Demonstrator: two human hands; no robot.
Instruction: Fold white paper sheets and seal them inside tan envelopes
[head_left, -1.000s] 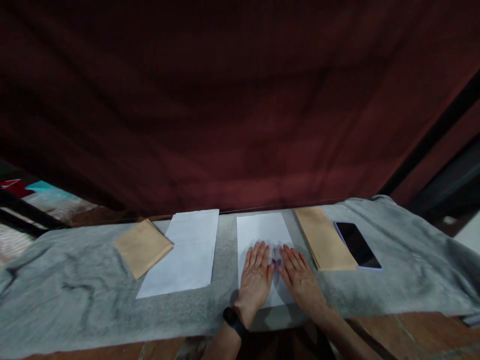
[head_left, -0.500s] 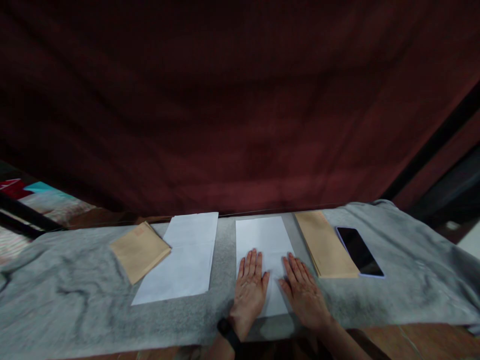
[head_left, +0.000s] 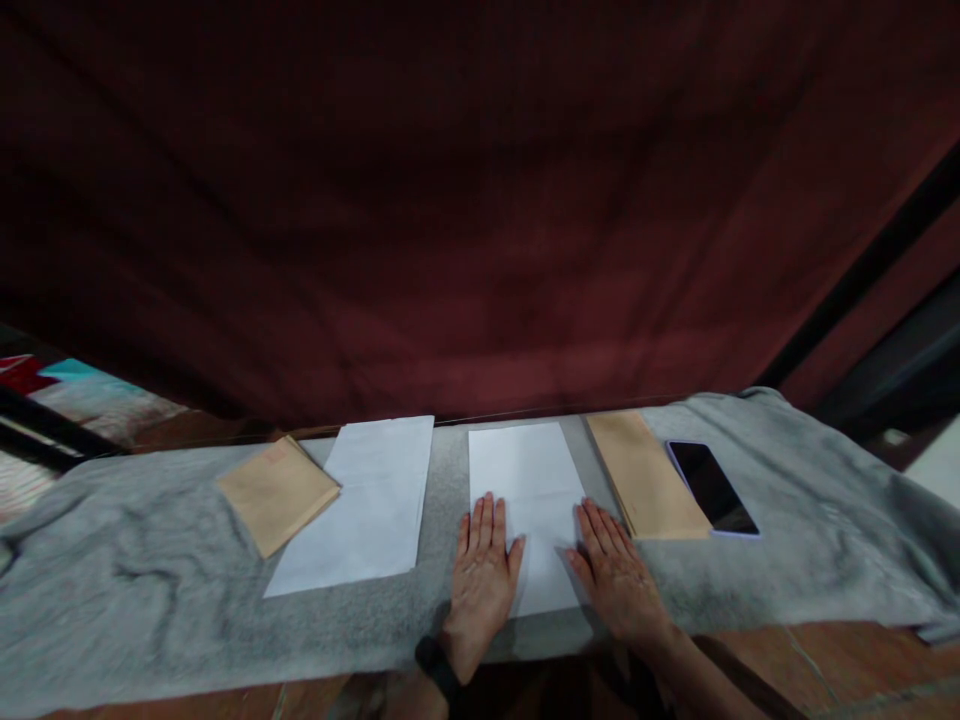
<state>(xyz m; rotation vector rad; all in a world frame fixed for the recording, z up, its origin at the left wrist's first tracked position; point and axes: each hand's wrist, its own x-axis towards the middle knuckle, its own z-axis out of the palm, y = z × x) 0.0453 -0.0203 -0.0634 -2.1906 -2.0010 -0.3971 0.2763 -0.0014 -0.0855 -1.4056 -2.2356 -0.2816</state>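
**My two open hands lie flat on the side edges of the white sheet**

The dark red curtain (head_left: 510,230) is the largest thing, and it hangs behind the far edge of the grey cloth (head_left: 180,620). On this cloth, at the left, lie the white papers (head_left: 367,515), with their edges not quite even. A strip of cloth separates them from the white sheet (head_left: 523,465), which lies in the middle, directly before me.

My left hand (head_left: 482,585) covers part of its left edge, and my right hand (head_left: 622,585) covers part of its right edge. In each hand the four fingers are almost together and the thumb is apart; I pinch nothing. Between my hands the paper is open to view.

The long brown paper (head_left: 649,480) lies to the right, near my right fingertips, with a narrow strip of cloth between it and the sheet's far part. The square brown paper (head_left: 277,497) is at far left, its corner over the white papers. The phone (head_left: 712,488) touches the long brown paper, and wider cloth extends on its right. Smallest is the black wristband (head_left: 437,665) on my left wrist.
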